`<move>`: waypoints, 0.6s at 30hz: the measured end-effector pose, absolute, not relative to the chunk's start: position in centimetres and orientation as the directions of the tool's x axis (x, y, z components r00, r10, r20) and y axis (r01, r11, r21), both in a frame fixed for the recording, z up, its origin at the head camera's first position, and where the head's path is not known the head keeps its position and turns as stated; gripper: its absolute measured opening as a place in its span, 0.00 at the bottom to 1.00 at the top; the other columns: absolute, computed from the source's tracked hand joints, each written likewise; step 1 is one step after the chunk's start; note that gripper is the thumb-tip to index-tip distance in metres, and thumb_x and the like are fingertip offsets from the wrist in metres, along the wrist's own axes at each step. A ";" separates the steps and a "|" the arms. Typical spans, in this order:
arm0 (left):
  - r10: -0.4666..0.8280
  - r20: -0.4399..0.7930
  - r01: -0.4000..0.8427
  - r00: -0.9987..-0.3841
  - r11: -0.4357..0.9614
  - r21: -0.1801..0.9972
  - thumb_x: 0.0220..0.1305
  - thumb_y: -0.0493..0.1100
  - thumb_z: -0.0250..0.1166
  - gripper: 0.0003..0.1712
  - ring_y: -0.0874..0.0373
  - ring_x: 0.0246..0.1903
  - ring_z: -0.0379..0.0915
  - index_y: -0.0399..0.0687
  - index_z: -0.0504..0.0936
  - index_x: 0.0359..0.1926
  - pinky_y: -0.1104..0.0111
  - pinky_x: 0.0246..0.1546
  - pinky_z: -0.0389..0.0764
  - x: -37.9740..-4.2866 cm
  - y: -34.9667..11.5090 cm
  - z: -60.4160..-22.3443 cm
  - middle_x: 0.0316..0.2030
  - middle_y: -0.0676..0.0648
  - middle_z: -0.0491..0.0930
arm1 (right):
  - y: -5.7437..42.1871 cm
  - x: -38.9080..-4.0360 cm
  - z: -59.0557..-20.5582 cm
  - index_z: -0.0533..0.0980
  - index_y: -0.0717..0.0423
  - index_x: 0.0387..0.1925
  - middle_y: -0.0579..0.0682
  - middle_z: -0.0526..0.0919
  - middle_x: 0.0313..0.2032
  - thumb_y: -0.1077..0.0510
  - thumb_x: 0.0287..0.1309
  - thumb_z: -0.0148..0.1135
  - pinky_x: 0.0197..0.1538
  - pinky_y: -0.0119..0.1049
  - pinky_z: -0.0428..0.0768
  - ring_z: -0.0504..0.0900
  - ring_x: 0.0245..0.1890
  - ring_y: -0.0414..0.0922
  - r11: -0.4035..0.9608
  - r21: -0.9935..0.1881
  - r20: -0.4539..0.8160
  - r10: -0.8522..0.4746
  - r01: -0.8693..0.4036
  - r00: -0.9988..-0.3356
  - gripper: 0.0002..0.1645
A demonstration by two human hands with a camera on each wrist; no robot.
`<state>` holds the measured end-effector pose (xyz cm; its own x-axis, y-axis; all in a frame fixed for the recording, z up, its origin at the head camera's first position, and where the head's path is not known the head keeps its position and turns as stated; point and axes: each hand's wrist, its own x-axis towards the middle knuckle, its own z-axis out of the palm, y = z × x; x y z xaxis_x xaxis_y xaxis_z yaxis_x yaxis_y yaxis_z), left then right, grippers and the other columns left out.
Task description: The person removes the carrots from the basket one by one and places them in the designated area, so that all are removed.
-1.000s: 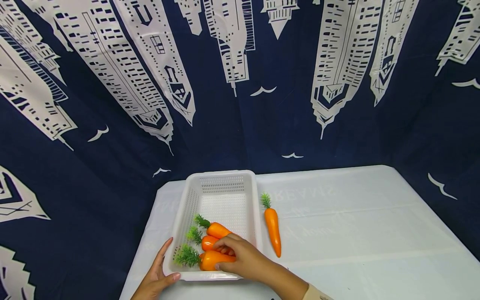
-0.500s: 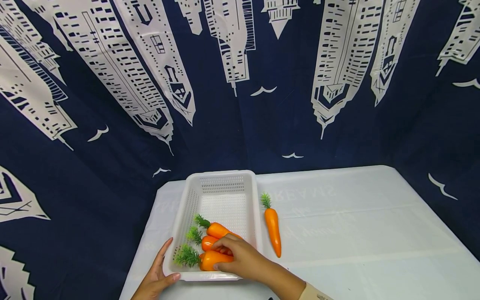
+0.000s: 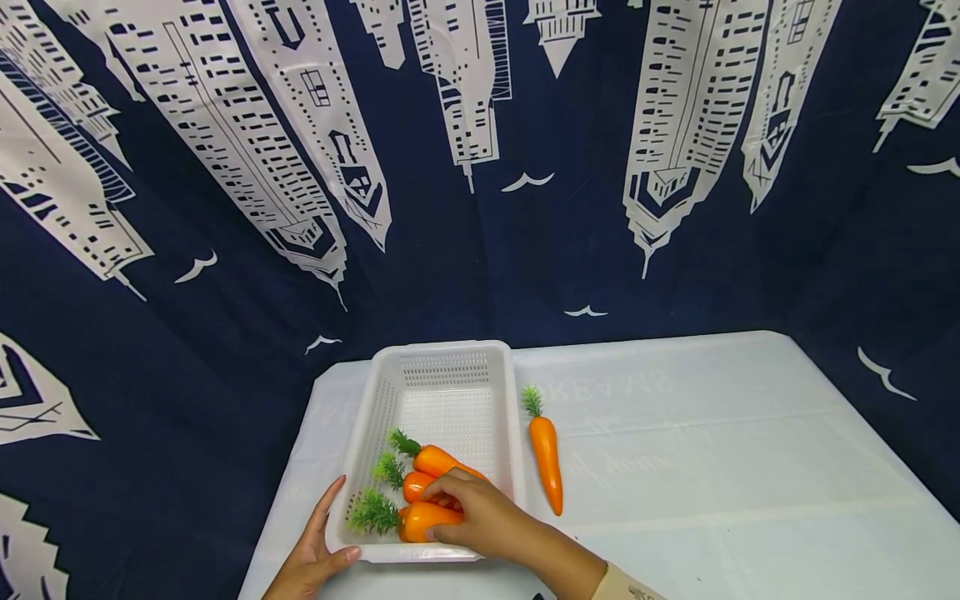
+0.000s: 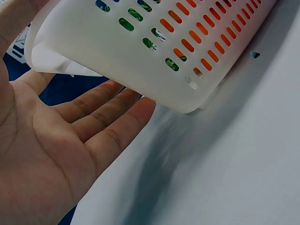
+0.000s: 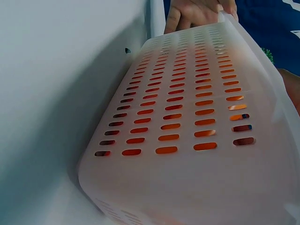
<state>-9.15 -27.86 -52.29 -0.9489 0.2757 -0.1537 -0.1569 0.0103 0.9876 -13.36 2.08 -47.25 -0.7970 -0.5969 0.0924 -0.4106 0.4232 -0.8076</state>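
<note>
A white plastic basket [image 3: 512, 417] stands on the table with orange toy carrots lying in its near half. My right hand [image 3: 480, 512] reaches over the near right side and grips the front carrot [image 3: 431, 522], thumb in front and fingers curled behind. Behind it lie a middle carrot [image 3: 418, 486] and a far carrot [image 3: 442, 461], their green tops pointing left. My left hand [image 3: 307, 554] holds the basket's near left corner. In the left wrist view the fingers of the left hand [image 4: 51, 136] reach under the rim. The carrots' right ends are partly hidden by my right hand.
Another carrot [image 3: 546, 462] lies on the white-covered table [image 3: 697, 467], just right of the basket, its green top pointing away. A navy cloth [image 3: 555, 242] printed with white buildings hangs behind the table. A small dark speck [image 4: 255, 55] sits on the table near the basket.
My right hand has shifted very slightly left on the front carrot. The left hand, basket and other carrots stay where they were.
</note>
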 end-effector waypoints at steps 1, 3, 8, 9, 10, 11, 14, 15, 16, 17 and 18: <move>0.275 -0.152 -0.155 -0.949 0.012 0.988 0.65 0.33 0.65 0.58 0.30 0.73 0.26 0.61 0.34 0.81 0.59 0.57 0.75 -9.2 -27.9 -52.3 0.76 0.37 0.15 | 2.1 -13.4 -47.2 0.81 0.41 0.51 0.36 0.79 0.48 0.50 0.56 0.75 0.50 0.27 0.76 0.74 0.44 0.31 0.424 -0.808 0.089 -0.597 -0.408 -0.797 0.21; 0.277 -0.148 -0.150 -0.949 0.015 0.989 0.65 0.33 0.64 0.58 0.30 0.73 0.25 0.60 0.34 0.81 0.57 0.57 0.74 -9.2 -27.9 -52.3 0.76 0.36 0.15 | 2.0 -13.4 -47.2 0.81 0.41 0.51 0.36 0.79 0.48 0.50 0.56 0.75 0.49 0.27 0.76 0.73 0.43 0.30 0.426 -0.809 0.083 -0.598 -0.404 -0.797 0.21; 0.279 -0.143 -0.146 -0.949 0.012 0.989 0.65 0.33 0.64 0.59 0.30 0.73 0.24 0.59 0.34 0.81 0.59 0.57 0.74 -9.2 -27.9 -52.4 0.76 0.36 0.14 | 2.1 -13.4 -47.3 0.81 0.41 0.52 0.37 0.80 0.48 0.50 0.56 0.75 0.50 0.27 0.76 0.74 0.44 0.31 0.433 -0.808 0.074 -0.599 -0.400 -0.797 0.21; 0.278 -0.144 -0.146 -0.950 0.011 0.989 0.65 0.33 0.64 0.59 0.30 0.73 0.24 0.59 0.34 0.81 0.59 0.57 0.74 -9.2 -27.9 -52.4 0.76 0.36 0.14 | 2.1 -13.4 -47.3 0.81 0.42 0.52 0.37 0.80 0.48 0.50 0.56 0.75 0.50 0.27 0.76 0.74 0.44 0.31 0.434 -0.808 0.071 -0.599 -0.399 -0.797 0.22; 0.276 -0.144 -0.147 -0.950 0.011 0.989 0.65 0.33 0.65 0.59 0.30 0.73 0.24 0.59 0.34 0.81 0.61 0.56 0.75 -9.2 -27.9 -52.4 0.76 0.36 0.14 | 2.1 -13.4 -47.3 0.81 0.41 0.52 0.37 0.80 0.49 0.49 0.56 0.75 0.50 0.27 0.76 0.75 0.44 0.31 0.436 -0.809 0.067 -0.599 -0.395 -0.798 0.22; 0.276 -0.144 -0.148 -0.950 0.009 0.989 0.65 0.33 0.65 0.59 0.30 0.73 0.24 0.59 0.33 0.81 0.62 0.56 0.75 -9.2 -27.9 -52.4 0.76 0.36 0.14 | 2.1 -13.4 -47.3 0.81 0.41 0.53 0.36 0.80 0.49 0.49 0.56 0.75 0.51 0.27 0.76 0.75 0.45 0.31 0.439 -0.809 0.062 -0.598 -0.391 -0.799 0.22; 0.280 -0.143 -0.147 -0.949 0.006 0.989 0.65 0.33 0.64 0.59 0.31 0.73 0.25 0.60 0.33 0.81 0.66 0.54 0.76 -9.2 -27.8 -52.5 0.76 0.36 0.14 | 2.1 -13.4 -47.3 0.81 0.41 0.53 0.36 0.80 0.49 0.49 0.55 0.75 0.51 0.28 0.76 0.75 0.45 0.31 0.446 -0.812 0.046 -0.595 -0.377 -0.803 0.23; 0.279 -0.144 -0.148 -0.949 0.007 0.989 0.65 0.33 0.64 0.59 0.32 0.73 0.27 0.60 0.33 0.81 0.67 0.54 0.76 -9.2 -27.8 -52.5 0.76 0.36 0.15 | 2.1 -13.4 -47.4 0.81 0.41 0.53 0.35 0.80 0.49 0.49 0.55 0.75 0.51 0.28 0.76 0.75 0.45 0.30 0.449 -0.811 0.043 -0.594 -0.375 -0.804 0.23; 0.277 -0.148 -0.151 -0.949 0.011 0.988 0.65 0.33 0.64 0.59 0.38 0.74 0.32 0.61 0.33 0.81 0.67 0.54 0.77 -9.2 -27.9 -52.5 0.76 0.37 0.15 | 2.1 -13.4 -47.4 0.81 0.40 0.53 0.35 0.79 0.49 0.50 0.55 0.75 0.51 0.28 0.76 0.74 0.45 0.30 0.452 -0.811 0.039 -0.592 -0.371 -0.805 0.23; 0.279 -0.151 -0.153 -0.948 0.013 0.988 0.66 0.33 0.64 0.59 0.45 0.74 0.38 0.62 0.33 0.81 0.68 0.54 0.77 -9.2 -27.9 -52.5 0.76 0.38 0.16 | 2.0 -13.4 -47.4 0.80 0.40 0.53 0.35 0.79 0.49 0.50 0.55 0.75 0.51 0.28 0.76 0.74 0.45 0.30 0.454 -0.810 0.037 -0.592 -0.371 -0.805 0.23; 0.280 -0.154 -0.156 -0.948 0.015 0.988 0.66 0.33 0.64 0.58 0.53 0.73 0.43 0.62 0.33 0.81 0.68 0.54 0.77 -9.2 -27.9 -52.5 0.77 0.38 0.17 | 2.0 -13.5 -47.4 0.80 0.40 0.54 0.34 0.79 0.49 0.50 0.55 0.75 0.51 0.27 0.76 0.74 0.45 0.30 0.456 -0.809 0.036 -0.592 -0.371 -0.805 0.23</move>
<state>-9.19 -27.93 -52.49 -0.9477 0.2796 -0.1538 -0.1558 0.0152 0.9877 -13.45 2.01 -47.38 -0.8049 -0.5923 0.0355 -0.3713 0.4560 -0.8088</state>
